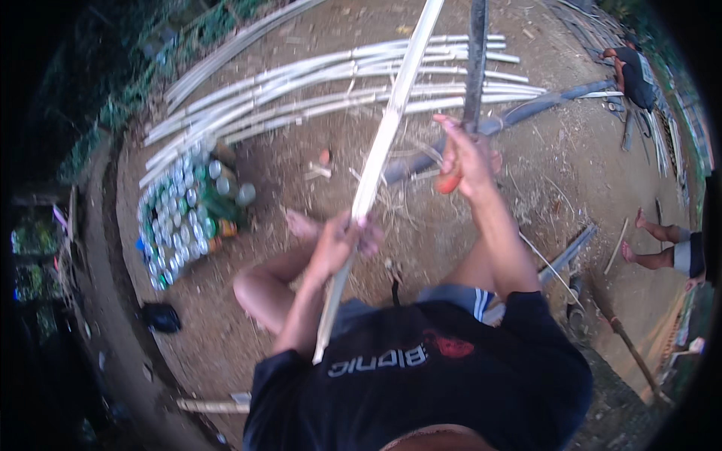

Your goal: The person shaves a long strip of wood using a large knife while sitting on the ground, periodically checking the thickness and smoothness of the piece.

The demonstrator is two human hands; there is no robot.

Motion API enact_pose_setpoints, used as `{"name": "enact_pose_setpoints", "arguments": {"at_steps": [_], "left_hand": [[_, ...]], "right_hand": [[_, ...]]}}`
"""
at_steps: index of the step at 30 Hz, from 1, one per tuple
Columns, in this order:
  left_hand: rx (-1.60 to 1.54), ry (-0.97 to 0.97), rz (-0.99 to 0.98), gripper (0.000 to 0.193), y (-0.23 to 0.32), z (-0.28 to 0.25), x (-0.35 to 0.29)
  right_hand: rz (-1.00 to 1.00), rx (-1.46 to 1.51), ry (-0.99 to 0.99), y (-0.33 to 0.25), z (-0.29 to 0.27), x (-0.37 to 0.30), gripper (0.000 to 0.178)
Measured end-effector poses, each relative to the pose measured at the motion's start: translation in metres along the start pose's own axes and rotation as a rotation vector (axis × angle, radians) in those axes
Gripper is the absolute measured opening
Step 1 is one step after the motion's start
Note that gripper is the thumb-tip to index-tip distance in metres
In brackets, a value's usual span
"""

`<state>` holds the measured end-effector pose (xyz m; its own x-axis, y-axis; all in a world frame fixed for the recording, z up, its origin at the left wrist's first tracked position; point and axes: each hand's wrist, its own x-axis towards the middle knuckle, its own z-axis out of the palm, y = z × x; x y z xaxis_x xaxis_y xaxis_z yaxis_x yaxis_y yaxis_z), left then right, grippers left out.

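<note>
My left hand (340, 244) is closed around a long pale split-bamboo strip (382, 146). The strip slants from beside my left upper arm up past the top edge of the view. To its right, my right hand (471, 159) grips the orange-red handle of a machete (474, 71), with the index finger stretched along it. Its long dark blade points up and away from me. A gap shows between blade and strip. I sit on the ground with my legs apart, and thin shavings (410, 199) lie between and beyond them.
Several pale bamboo strips (316, 71) lie across the ground ahead, with a dark grey pole (526, 111) nearer. Stacked glass bottles (177, 214) stand at left, above a black bag (160, 317). At right are a crouching person (638, 79) and another person's legs (656, 259).
</note>
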<state>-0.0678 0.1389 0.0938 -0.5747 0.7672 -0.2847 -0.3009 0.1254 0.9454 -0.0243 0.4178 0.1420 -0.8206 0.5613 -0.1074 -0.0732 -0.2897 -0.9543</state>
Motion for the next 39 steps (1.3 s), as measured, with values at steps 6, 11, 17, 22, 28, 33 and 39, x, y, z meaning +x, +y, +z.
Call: {"name": "enact_pose_setpoints", "arguments": {"at_steps": [6,11,17,22,28,33,39], "left_hand": [[0.286,0.148,0.027,0.044,-0.027,-0.028,-0.032],[0.684,0.967,0.282,0.043,-0.076,-0.069,-0.178],[0.642,0.921,-0.221,0.054,-0.240,-0.036,-0.408],[0.640,0.829,-0.361,0.034,-0.277,-0.008,-0.408],[0.263,0.635,-0.219,0.046,-0.211,-0.028,-0.344],[-0.155,0.269,-0.199,0.057,-0.126,-0.037,-0.213],[-0.218,-0.021,-0.199,0.048,-0.087,-0.027,-0.103]], "right_hand": [[0.147,0.127,-0.036,0.059,0.060,-0.069,0.052],[0.019,-0.075,0.002,0.054,0.074,-0.063,0.032],[-0.074,-0.162,0.056,0.047,0.099,-0.058,0.022],[-0.142,-0.126,-0.010,0.044,0.108,-0.044,0.014],[-0.217,-0.258,0.041,-0.011,0.060,-0.035,0.017],[-0.194,-0.241,0.060,-0.010,0.019,-0.115,0.024],[0.109,-0.407,0.092,0.046,-0.037,-0.183,0.016]]}}
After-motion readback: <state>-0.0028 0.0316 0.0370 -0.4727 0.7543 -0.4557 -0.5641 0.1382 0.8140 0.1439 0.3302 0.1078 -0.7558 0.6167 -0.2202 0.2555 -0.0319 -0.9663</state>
